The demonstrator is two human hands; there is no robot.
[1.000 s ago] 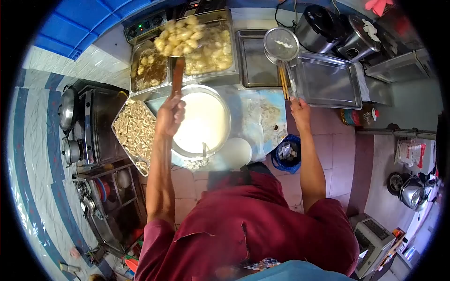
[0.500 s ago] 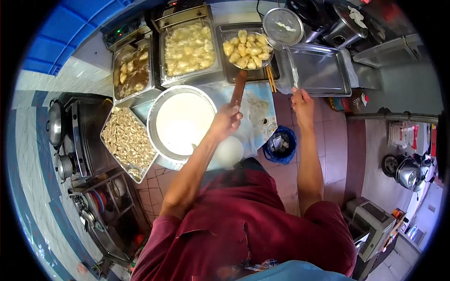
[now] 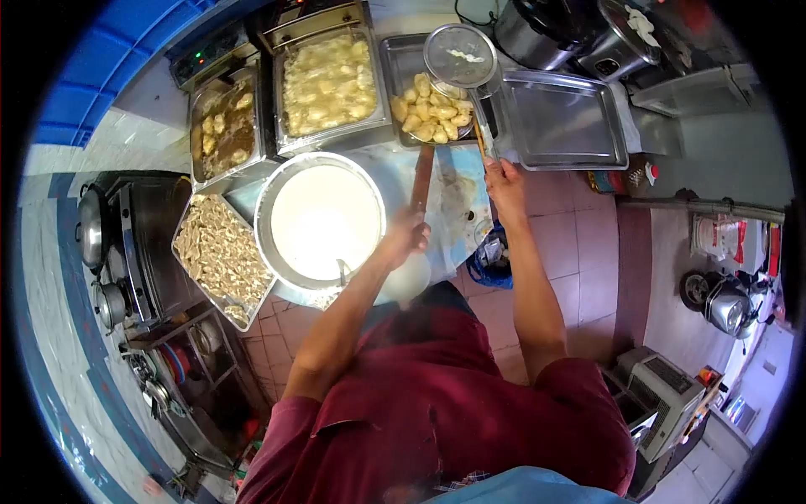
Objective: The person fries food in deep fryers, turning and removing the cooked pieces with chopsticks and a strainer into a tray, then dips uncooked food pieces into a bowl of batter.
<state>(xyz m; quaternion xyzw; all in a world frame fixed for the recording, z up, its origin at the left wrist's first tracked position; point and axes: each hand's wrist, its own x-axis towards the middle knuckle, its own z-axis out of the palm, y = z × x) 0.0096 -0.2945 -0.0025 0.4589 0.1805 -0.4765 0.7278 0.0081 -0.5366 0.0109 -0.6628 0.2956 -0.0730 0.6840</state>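
Left hand (image 3: pixel 405 235) curled round wooden handle (image 3: pixel 423 179); right hand (image 3: pixel 505 183) gripping sieve handle (image 3: pixel 489 143)

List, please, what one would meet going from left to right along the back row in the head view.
Narrow metal fryer with dark oil, wider metal fryer with pale bubbling contents, heap of golden fried pieces, shallow rectangular silver metal tray.

One wide head view faces forward and down, over the close maroon cloth shirt (image 3: pixel 478 378), to the pale-blue rounded worktop (image 3: pixel 400 178) beyond.
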